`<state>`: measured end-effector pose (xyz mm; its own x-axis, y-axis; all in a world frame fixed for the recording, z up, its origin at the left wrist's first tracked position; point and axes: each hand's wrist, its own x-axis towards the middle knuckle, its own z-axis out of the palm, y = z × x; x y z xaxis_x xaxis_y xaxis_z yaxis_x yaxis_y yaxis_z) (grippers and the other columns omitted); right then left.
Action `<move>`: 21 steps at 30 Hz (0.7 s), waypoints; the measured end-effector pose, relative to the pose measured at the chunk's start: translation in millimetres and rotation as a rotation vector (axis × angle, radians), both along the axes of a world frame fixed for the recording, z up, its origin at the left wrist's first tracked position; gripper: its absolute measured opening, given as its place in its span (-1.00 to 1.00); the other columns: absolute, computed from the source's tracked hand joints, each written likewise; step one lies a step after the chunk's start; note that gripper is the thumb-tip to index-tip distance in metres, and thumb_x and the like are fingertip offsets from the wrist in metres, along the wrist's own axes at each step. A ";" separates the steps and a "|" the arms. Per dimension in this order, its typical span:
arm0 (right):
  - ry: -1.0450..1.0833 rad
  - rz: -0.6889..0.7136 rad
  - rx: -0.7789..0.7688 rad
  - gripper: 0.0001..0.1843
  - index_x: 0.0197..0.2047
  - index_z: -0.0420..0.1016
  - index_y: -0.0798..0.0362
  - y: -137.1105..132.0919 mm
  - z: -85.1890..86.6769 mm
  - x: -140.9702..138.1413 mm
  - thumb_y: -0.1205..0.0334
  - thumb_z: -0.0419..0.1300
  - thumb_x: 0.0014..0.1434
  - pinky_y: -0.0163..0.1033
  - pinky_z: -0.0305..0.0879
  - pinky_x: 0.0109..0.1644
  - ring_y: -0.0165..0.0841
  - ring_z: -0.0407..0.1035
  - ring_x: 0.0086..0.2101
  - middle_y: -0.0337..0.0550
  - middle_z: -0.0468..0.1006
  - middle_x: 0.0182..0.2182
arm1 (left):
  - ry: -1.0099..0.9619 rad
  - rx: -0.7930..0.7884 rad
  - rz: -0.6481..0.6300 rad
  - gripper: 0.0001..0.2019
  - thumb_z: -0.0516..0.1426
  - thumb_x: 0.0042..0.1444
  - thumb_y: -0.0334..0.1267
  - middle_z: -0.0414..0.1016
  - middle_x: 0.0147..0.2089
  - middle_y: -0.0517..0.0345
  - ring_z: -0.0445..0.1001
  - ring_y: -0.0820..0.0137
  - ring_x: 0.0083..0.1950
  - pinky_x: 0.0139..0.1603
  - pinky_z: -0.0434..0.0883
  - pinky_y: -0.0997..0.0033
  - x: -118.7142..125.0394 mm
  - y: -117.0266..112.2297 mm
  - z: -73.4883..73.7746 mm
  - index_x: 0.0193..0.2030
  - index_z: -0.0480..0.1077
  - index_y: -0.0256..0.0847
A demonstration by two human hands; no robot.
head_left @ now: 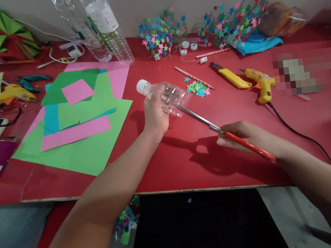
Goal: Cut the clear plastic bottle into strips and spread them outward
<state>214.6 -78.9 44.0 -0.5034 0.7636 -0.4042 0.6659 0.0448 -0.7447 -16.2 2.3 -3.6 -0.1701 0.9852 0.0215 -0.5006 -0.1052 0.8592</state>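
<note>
Left hand [156, 115] wraps around clear bottle [176, 94], middle of counter [171, 173], white cap [141, 86] toward ten o'clock. Right hand [251, 132] grips scissors [230, 135]; tips at bottle's four o'clock side. Looks like cutting step. Next snip seems to need bottle kept still, fingers [159, 94] away from blades [196, 116].

The bare left hand [156, 113] and bare right hand [246, 131] have slender fingers and narrow wrists. The uncovered left forearm [121, 181] and right forearm [310, 176] widen toward the elbows.
</note>
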 end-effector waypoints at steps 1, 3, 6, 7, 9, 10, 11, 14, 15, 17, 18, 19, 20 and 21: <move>-0.004 -0.005 0.000 -0.52 -0.50 0.17 0.04 -0.2 -0.5 0.3 -0.16 0.18 0.15 -0.33 -0.01 -0.46 -0.47 -0.01 -0.49 -0.34 0.11 -0.52 | -0.005 0.006 0.003 -0.85 0.21 0.00 -0.11 0.60 -0.35 0.13 0.58 0.29 -0.21 -0.10 0.53 0.25 -1.0 0.8 -0.4 -0.38 0.45 -0.13; -0.006 -0.011 -0.002 -0.52 -0.50 0.17 0.03 -0.7 -0.6 1.1 -0.17 0.18 0.15 -0.33 -0.01 -0.47 -0.47 -0.02 -0.49 -0.34 0.10 -0.53 | -0.012 0.008 0.012 -0.85 0.20 0.01 -0.10 0.61 -0.34 0.14 0.58 0.29 -0.19 -0.07 0.52 0.24 -3.9 3.0 -1.5 -0.38 0.45 -0.11; -0.012 -0.018 -0.004 -0.52 -0.50 0.18 0.04 -0.9 0.6 2.5 -0.17 0.19 0.14 -0.33 0.00 -0.47 -0.47 -0.01 -0.49 -0.34 0.11 -0.53 | -0.010 -0.001 0.028 -0.85 0.19 0.02 -0.08 0.60 -0.32 0.15 0.58 0.29 -0.16 -0.07 0.52 0.25 -8.6 6.5 -2.9 -0.39 0.44 -0.08; -0.021 -0.022 -0.005 -0.52 -0.50 0.18 0.04 -0.8 1.0 3.2 -0.17 0.19 0.13 -0.33 0.00 -0.47 -0.47 -0.01 -0.49 -0.34 0.11 -0.53 | -0.009 -0.002 0.036 -0.85 0.19 0.02 -0.08 0.60 -0.32 0.15 0.58 0.29 -0.15 -0.07 0.51 0.26 -9.6 7.3 -3.1 -0.40 0.43 -0.08; -0.045 -0.031 -0.005 -0.53 -0.50 0.19 0.04 -0.3 1.2 4.4 -0.17 0.19 0.13 -0.34 0.00 -0.47 -0.48 0.00 -0.49 -0.33 0.11 -0.53 | -0.008 -0.002 0.053 -0.85 0.18 0.02 -0.08 0.60 -0.33 0.15 0.58 0.30 -0.13 -0.07 0.51 0.26 -10.2 7.9 -3.0 -0.39 0.43 -0.08; -0.056 -0.036 -0.004 -0.53 -0.50 0.20 0.04 -0.1 1.0 4.9 -0.18 0.19 0.12 -0.34 0.00 -0.47 -0.48 0.00 -0.49 -0.33 0.11 -0.53 | -0.008 -0.004 0.057 -0.85 0.18 0.02 -0.08 0.60 -0.33 0.15 0.58 0.30 -0.14 -0.06 0.51 0.27 -9.7 7.5 -2.7 -0.39 0.42 -0.08; -0.063 -0.042 -0.005 -0.53 -0.50 0.20 0.04 0.1 0.7 5.2 -0.18 0.20 0.12 -0.34 0.00 -0.47 -0.48 0.00 -0.50 -0.34 0.11 -0.53 | -0.007 -0.006 0.058 -0.85 0.18 0.02 -0.09 0.60 -0.34 0.15 0.58 0.30 -0.15 -0.06 0.51 0.27 -8.6 6.7 -2.3 -0.39 0.42 -0.08; -0.054 -0.046 -0.021 -0.53 -0.50 0.19 0.03 -0.2 -0.2 4.7 -0.17 0.18 0.13 -0.34 0.00 -0.47 -0.48 0.02 -0.51 -0.35 0.13 -0.54 | -0.002 0.004 0.044 -0.84 0.18 0.02 -0.09 0.59 -0.35 0.13 0.58 0.29 -0.19 -0.07 0.51 0.24 -3.3 2.6 -0.8 -0.39 0.42 -0.11; -0.046 -0.042 -0.027 -0.53 -0.50 0.19 0.03 -0.5 -0.3 4.2 -0.17 0.17 0.14 -0.33 0.00 -0.48 -0.49 0.03 -0.52 -0.36 0.14 -0.55 | 0.004 0.010 0.038 -0.84 0.18 0.03 -0.09 0.59 -0.36 0.13 0.59 0.28 -0.19 -0.07 0.51 0.23 -1.5 1.0 -0.1 -0.39 0.42 -0.12; -0.029 -0.028 -0.030 -0.54 -0.50 0.17 0.03 -1.2 0.0 2.6 -0.16 0.16 0.15 -0.33 -0.01 -0.48 -0.50 0.03 -0.54 -0.37 0.14 -0.57 | 0.020 0.010 0.040 -0.83 0.18 0.04 -0.09 0.59 -0.36 0.11 0.59 0.27 -0.17 -0.07 0.50 0.21 1.5 -1.8 1.3 -0.37 0.43 -0.13; -0.026 -0.023 -0.025 -0.54 -0.50 0.17 0.03 -1.5 0.4 1.8 -0.16 0.17 0.15 -0.33 -0.01 -0.49 -0.50 0.04 -0.54 -0.37 0.15 -0.57 | 0.028 0.003 0.046 -0.83 0.18 0.04 -0.09 0.59 -0.36 0.10 0.59 0.26 -0.16 -0.07 0.50 0.21 2.5 -2.8 1.9 -0.36 0.43 -0.14; -0.026 -0.022 -0.021 -0.54 -0.50 0.18 0.03 -1.8 0.8 1.0 -0.16 0.17 0.15 -0.33 -0.01 -0.49 -0.50 0.04 -0.55 -0.37 0.16 -0.57 | 0.036 -0.005 0.053 -0.82 0.18 0.04 -0.09 0.58 -0.36 0.10 0.59 0.26 -0.16 -0.07 0.50 0.20 3.3 -3.5 2.4 -0.36 0.43 -0.15; -0.026 -0.023 -0.019 -0.54 -0.50 0.18 0.03 -1.9 1.2 0.3 -0.16 0.17 0.15 -0.33 0.00 -0.49 -0.50 0.05 -0.55 -0.37 0.16 -0.57 | 0.042 -0.012 0.060 -0.82 0.18 0.04 -0.09 0.58 -0.36 0.10 0.59 0.26 -0.17 -0.06 0.50 0.20 3.7 -3.8 2.7 -0.36 0.42 -0.15; -0.028 -0.027 -0.020 -0.53 -0.51 0.18 0.03 -2.0 1.6 -0.2 -0.16 0.17 0.14 -0.33 0.00 -0.48 -0.50 0.06 -0.55 -0.37 0.17 -0.57 | 0.045 -0.016 0.065 -0.82 0.17 0.04 -0.09 0.58 -0.36 0.10 0.59 0.26 -0.18 -0.07 0.50 0.21 3.9 -3.8 2.7 -0.36 0.42 -0.15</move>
